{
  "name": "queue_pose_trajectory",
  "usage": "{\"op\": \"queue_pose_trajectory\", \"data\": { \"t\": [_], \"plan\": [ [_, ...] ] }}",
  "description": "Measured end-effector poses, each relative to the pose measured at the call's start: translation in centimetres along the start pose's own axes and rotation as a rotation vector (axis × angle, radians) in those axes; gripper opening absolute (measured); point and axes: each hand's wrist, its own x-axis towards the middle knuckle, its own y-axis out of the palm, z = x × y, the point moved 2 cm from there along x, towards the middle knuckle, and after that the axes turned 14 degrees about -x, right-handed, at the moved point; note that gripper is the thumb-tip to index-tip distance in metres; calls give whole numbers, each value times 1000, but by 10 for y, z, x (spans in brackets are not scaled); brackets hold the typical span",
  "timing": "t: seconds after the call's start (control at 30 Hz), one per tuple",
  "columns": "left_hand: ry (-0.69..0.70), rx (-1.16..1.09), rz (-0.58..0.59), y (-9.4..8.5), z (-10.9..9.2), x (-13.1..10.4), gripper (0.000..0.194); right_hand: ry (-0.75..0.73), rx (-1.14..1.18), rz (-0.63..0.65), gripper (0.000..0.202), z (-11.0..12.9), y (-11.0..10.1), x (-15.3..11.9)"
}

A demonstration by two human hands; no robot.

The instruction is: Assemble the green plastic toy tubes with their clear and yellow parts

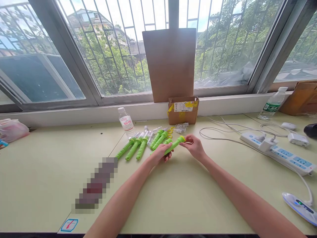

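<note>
My left hand [162, 152] is wrapped round a green plastic handle [175, 144], which tilts up to the right. At the handle's upper end sits a yellow ring [182, 139]. The fingertips of my right hand [194, 147] pinch that yellow end. Just beyond my left hand lie several more green handles [142, 148], some with clear plastic tubes [146, 135] at their far ends. Behind the held handle are loose yellow rings [169, 132] and small clear plastic pieces [180, 128].
A small cardboard box [183, 114] stands at the back, before an upright cardboard sheet [170, 66]. One water bottle [126, 122] is left of it, another bottle [272, 104] far right. A power strip [279, 153] with cables lies right. A blurred patch [96, 185] covers something left.
</note>
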Motion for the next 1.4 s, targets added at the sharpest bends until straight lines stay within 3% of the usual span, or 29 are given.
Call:
{"op": "queue_pose_trajectory", "data": {
  "t": [0.2, 0.4, 0.6, 0.93, 1.4],
  "plan": [
    [-27, -33, 70, 0, -3, -4, 52, -6, -2, -10, 43, 6, 0, -1],
    [-8, -62, -3, 1, -2, -3, 53, -57, 38, 9, 46, 9, 1, -1],
    [72, -22, 13, 6, -2, -4, 42, -54, -13, -60, 41, 4, 3, -3],
    [146, -23, -101, 6, 0, -1, 44, -43, -3, -58, 37, 1, 1, -4],
    [131, 15, -60, 8, 0, -2, 44, -5, -35, -78, 39, 0, 2, -4]
  ]
}}
